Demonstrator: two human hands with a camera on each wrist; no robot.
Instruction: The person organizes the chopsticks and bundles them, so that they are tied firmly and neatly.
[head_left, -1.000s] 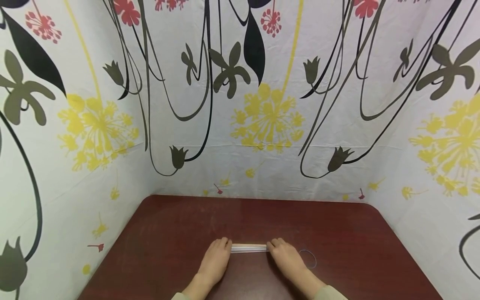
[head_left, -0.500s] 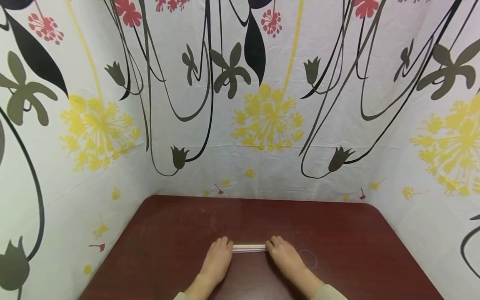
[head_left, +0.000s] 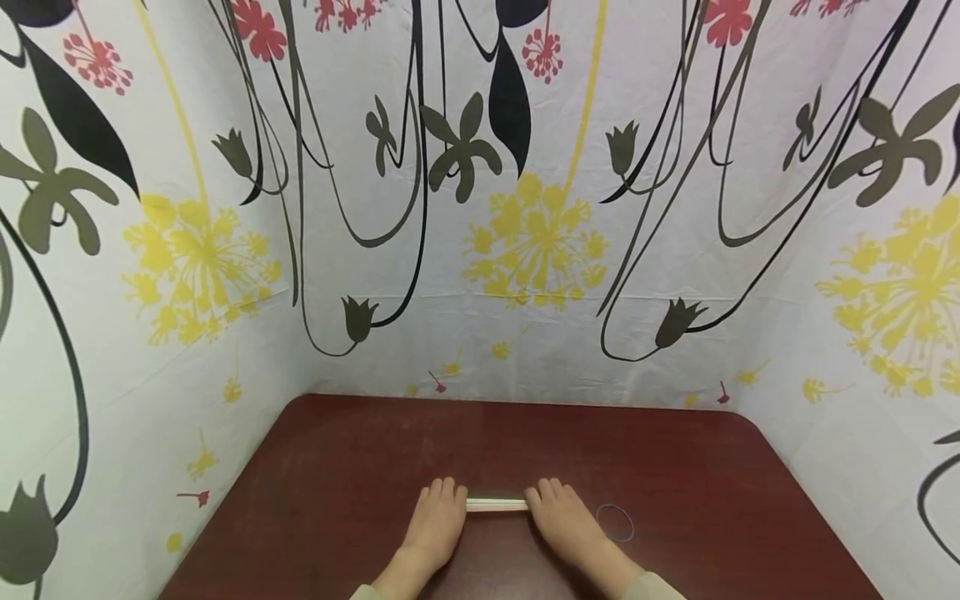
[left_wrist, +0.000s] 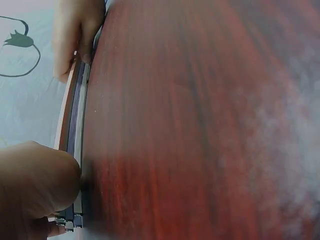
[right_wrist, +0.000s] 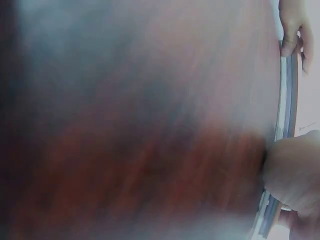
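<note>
A slim bundle of straight, narrow strips [head_left: 497, 505], pale in the head view, spans the space between both hands, close above or on the table; I cannot tell what they are. My left hand [head_left: 438, 518] grips its left end and my right hand [head_left: 562, 518] its right end. In the left wrist view the strips [left_wrist: 75, 107] lie side by side, brownish, dark and pale, with blunt ends poking out below the left hand [left_wrist: 40, 180]. The right wrist view shows their other ends beyond the right hand [right_wrist: 295, 170]. Palms hide the gripped parts.
A thin bluish loop [head_left: 615, 523] lies on the dark red-brown table [head_left: 495, 442], just right of the right hand. Cloth [head_left: 540, 350] printed with flowers and stems hangs behind the table and along both sides.
The hands have come slightly closer together along the bundle, shortening the stretch between them. The bundle's visible side has changed, now with a greenish upper edge. The head view has shifted a little.
</note>
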